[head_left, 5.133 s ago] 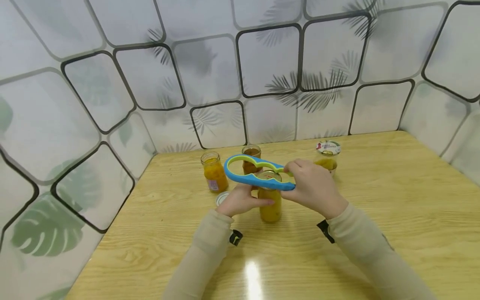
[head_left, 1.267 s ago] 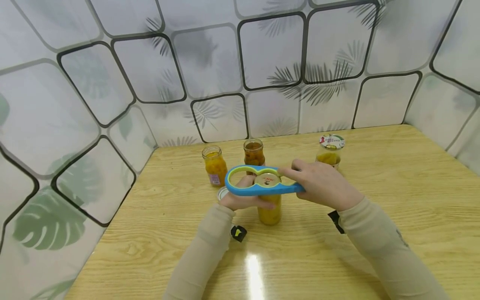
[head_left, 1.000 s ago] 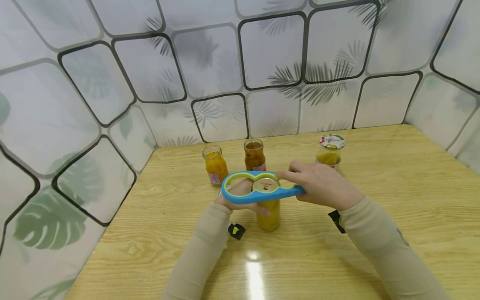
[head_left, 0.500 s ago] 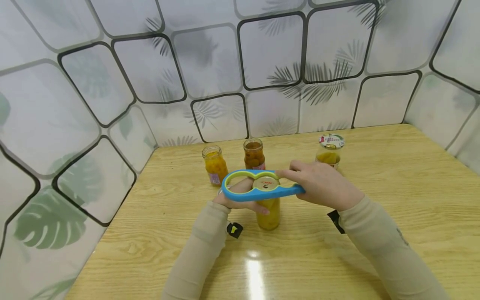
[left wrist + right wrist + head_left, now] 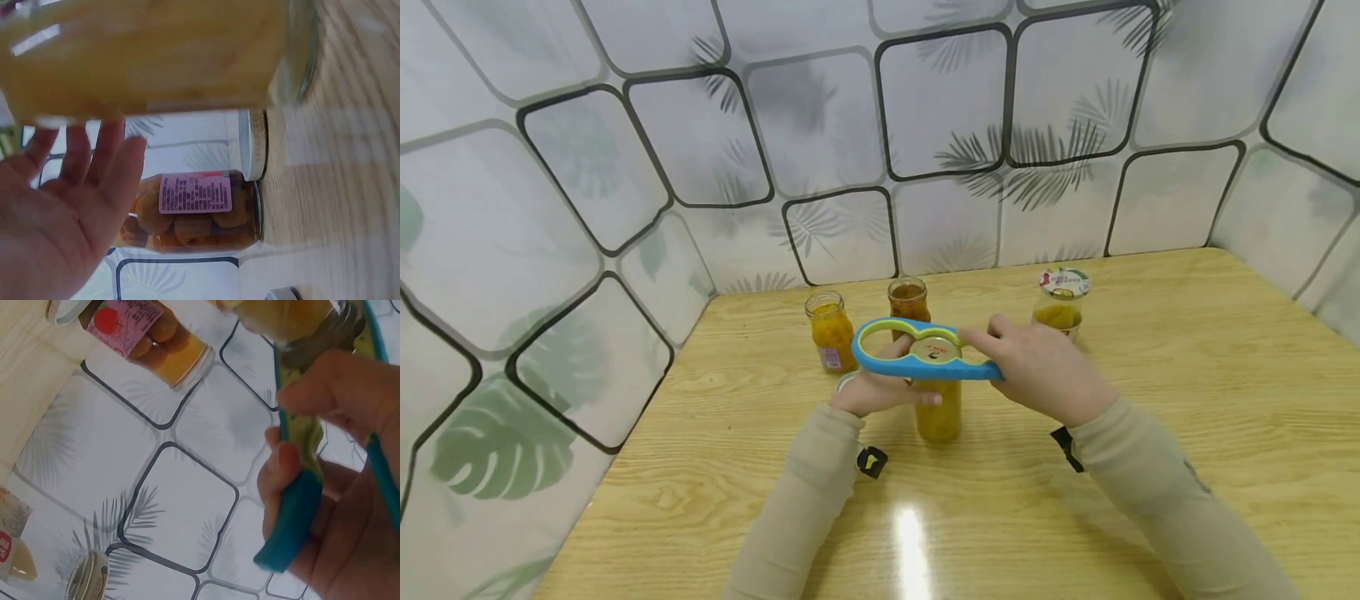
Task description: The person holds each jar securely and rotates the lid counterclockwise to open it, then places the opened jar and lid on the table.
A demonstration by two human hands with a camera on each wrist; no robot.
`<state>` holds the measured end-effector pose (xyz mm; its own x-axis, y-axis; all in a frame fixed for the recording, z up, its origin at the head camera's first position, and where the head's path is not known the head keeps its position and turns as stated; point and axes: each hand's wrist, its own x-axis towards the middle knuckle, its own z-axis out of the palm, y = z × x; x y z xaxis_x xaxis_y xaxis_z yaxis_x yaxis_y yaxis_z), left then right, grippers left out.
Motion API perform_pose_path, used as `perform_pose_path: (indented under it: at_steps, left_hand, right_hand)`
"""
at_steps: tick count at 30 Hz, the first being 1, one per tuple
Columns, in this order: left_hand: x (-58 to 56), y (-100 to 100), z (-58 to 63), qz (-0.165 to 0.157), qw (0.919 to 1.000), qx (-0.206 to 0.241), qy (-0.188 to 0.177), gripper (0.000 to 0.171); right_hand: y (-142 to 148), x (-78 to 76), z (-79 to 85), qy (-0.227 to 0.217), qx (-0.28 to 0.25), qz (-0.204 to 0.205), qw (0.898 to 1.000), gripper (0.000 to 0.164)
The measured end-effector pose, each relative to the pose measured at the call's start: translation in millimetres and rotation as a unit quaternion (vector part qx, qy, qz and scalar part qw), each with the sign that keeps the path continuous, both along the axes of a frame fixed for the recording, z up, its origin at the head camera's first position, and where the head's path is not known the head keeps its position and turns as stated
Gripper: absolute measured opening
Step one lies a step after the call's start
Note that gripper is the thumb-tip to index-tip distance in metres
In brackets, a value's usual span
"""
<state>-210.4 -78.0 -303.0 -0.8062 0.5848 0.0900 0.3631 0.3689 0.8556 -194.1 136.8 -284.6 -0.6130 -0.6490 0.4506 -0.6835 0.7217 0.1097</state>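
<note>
Blue-and-green jar opener (image 5: 887, 366) around gold lid (image 5: 935, 349) of upright yellow jar (image 5: 939, 417), mid-tabletop (image 5: 730, 483). Right hand (image 5: 1048, 367), at 3 o'clock of jar, grips opener handles. Left hand (image 5: 878, 394), at 9 o'clock, holds jar: thumb near side, fingers far side. From yellow jar: brown fruit jar (image 5: 909, 305) at 11 o'clock, lidless; orange fruit jar (image 5: 832, 333) at 10, lidless; printed-lid jar (image 5: 1060, 307) at 2.

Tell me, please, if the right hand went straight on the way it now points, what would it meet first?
Apart from the opener it grips, the right hand would probably meet the lid framed inside it first; the depth there is unclear.
</note>
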Motion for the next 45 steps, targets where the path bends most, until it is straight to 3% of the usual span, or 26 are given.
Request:
perform_pose_path:
  at_steps: [3,7,9,12,16,18,21,27,34,40,45]
  left_hand:
    - [-5.9,2.5,-12.2,0.032,0.9984,0.043,0.020,0.065]
    - [-13.2,6.7,-26.2,0.062,0.9939,0.069,0.059,0.060]
    - [-13.5,8.8,-27.5,0.075,0.9912,0.077,0.077,0.058]
    - [-7.3,11.8,-19.6,0.092,0.9887,0.079,0.088,0.056]
    - [-5.9,12.4,-18.5,0.111,0.9871,0.079,0.084,0.054]
    - [-11.0,11.2,-26.0,0.117,0.9862,0.079,0.086,0.053]
    - [-12.1,10.0,-26.8,0.115,0.9868,0.081,0.080,0.052]
    - [-11.9,5.1,-22.4,0.063,0.9939,0.072,0.055,0.050]
    - [-2.8,-4.5,-1.4,-0.025,0.9978,0.061,0.011,0.051]
    - [-4.0,-9.2,3.1,-0.078,0.9959,0.024,0.037,0.045]
    - [-12.2,-13.0,-6.9,-0.115,0.9913,0.006,0.065,0.056]
  right_hand:
    - [-2.6,1.4,-2.2,0.012,-0.012,-0.020,1.000,0.046]
    - [-5.5,3.2,-3.9,0.028,-0.020,-0.039,0.999,0.048]
    - [-6.5,4.0,-4.2,0.034,-0.022,-0.042,0.998,0.048]
    - [-7.1,4.0,-4.1,0.041,-0.020,-0.044,0.998,0.049]
    - [-6.7,2.7,-3.7,0.043,-0.016,-0.043,0.998,0.049]
    - [-6.4,2.1,-3.2,0.040,-0.014,-0.041,0.998,0.049]
    - [-5.7,1.3,-2.5,0.034,-0.009,-0.038,0.999,0.050]
    - [-4.0,1.0,-0.8,0.020,-0.002,-0.025,1.000,0.049]
    - [-2.3,3.5,1.6,0.007,-0.002,0.002,1.000,0.051]
    - [1.5,1.9,4.1,-0.007,0.004,0.033,0.999,0.055]
    - [5.6,0.0,5.7,-0.020,0.013,0.059,0.998,0.058]
